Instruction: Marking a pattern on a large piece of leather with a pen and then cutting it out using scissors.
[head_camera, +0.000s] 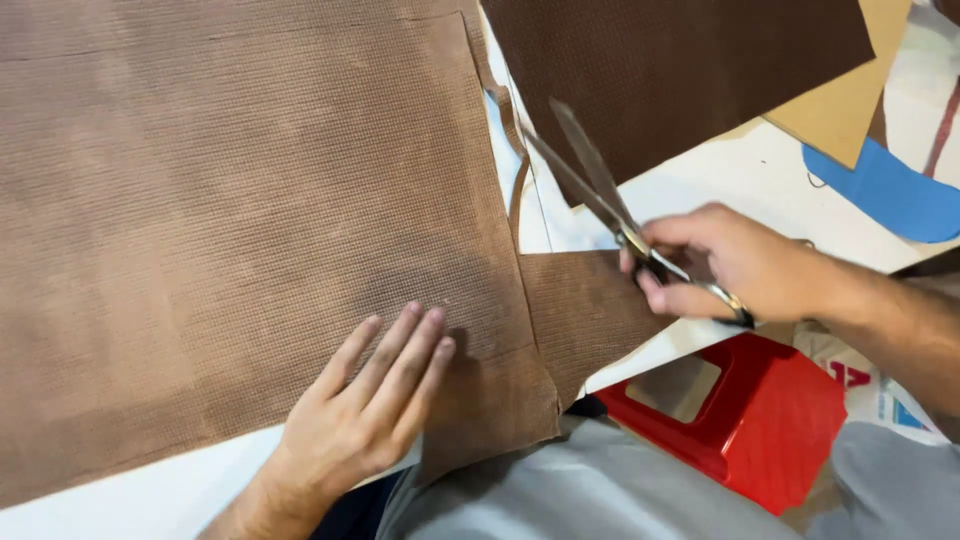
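Two hands at work on bench (760, 175). Large brown mesh fabric sheet (230, 220) spread flat, kept from shifting by left hand (365, 410), fingers straight and together, palm pressed at 6 o'clock edge. Scissors (610, 205) gripped through handles by right hand (730, 265) at 3 o'clock, blades parted, pointed to 11 o'clock along cut edge. Red stool (760, 420) seen below bench.

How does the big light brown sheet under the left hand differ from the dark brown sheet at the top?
The light brown sheet is paler, far larger, and pinned flat by the left hand. The dark brown sheet is smaller, untouched, and lies beyond the open scissors held in the right hand. Both show a fine grid texture and lie on the white table.
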